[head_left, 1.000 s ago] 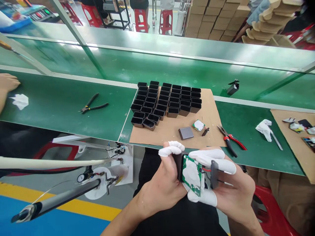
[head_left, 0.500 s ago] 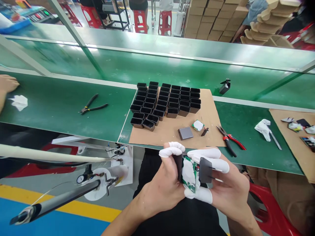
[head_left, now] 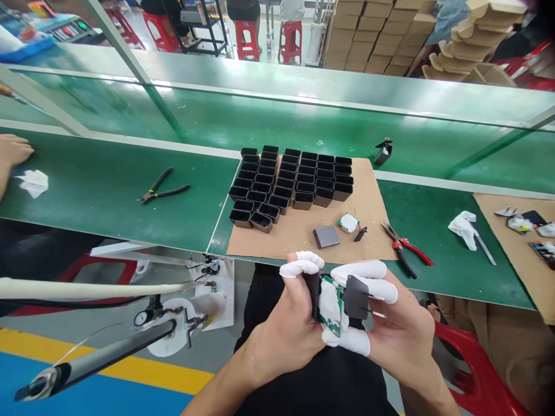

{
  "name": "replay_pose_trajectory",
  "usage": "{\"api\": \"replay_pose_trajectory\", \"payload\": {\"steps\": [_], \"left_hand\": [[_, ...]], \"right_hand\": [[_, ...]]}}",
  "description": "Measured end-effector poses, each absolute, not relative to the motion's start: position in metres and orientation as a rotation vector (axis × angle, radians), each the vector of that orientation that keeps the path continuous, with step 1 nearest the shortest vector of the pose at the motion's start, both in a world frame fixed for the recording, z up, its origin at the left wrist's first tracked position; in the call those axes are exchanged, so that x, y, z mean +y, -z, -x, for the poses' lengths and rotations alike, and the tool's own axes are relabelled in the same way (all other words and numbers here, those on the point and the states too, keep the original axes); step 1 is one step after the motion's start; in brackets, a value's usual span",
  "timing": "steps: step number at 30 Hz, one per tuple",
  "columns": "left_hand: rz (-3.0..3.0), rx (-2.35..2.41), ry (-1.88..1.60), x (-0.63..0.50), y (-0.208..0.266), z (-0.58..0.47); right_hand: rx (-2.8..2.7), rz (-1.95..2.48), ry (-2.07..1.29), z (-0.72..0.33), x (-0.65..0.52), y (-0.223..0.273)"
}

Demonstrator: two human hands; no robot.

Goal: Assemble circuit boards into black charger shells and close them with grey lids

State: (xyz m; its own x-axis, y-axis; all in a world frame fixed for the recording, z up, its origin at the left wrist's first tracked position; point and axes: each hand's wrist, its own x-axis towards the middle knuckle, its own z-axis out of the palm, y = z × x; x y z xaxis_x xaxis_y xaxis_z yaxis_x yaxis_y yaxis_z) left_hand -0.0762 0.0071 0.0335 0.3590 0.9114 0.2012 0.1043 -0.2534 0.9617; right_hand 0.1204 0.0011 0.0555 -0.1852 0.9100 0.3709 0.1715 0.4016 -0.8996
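My left hand (head_left: 288, 323) is closed around a black plastic case (head_left: 312, 294), white finger cots on its fingertips. In my right hand (head_left: 396, 329), also in finger cots, is a green circuit board (head_left: 333, 303) coated with white paste. The board's left edge meets the case opening; how deep it sits inside I cannot tell. A black end cap (head_left: 357, 297) with metal prongs stands at the board's right, by my right fingers. Just beyond my hands, a closed-looking grey case (head_left: 326, 236) lies on cardboard beside another pasted board (head_left: 348, 222) with a small black part.
Rows of open black cases (head_left: 281, 185) stand on the cardboard (head_left: 290, 242). Red-and-black pliers (head_left: 403, 248) lie at right, black-handled cutters (head_left: 162, 186) at left. A filled case (head_left: 383, 151) sits on the green belt behind. Another person's hand (head_left: 15, 149) rests far left.
The board and end cap have shifted slightly left toward the case, along with my right hand. The filled case on the belt has moved left.
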Motion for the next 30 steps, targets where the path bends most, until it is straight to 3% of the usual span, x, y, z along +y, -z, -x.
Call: {"api": "replay_pose_trajectory", "payload": {"steps": [20,30], "left_hand": [[-1.634,0.922,-1.007,0.006,-0.031,0.078],[-1.307,0.889,-0.916,0.003,-0.021,0.070]], "right_hand": [[-1.669,1.012,-0.902,-0.112,0.010,-0.058],[-1.640,1.118,-0.922,-0.110,0.016,-0.053]]}}
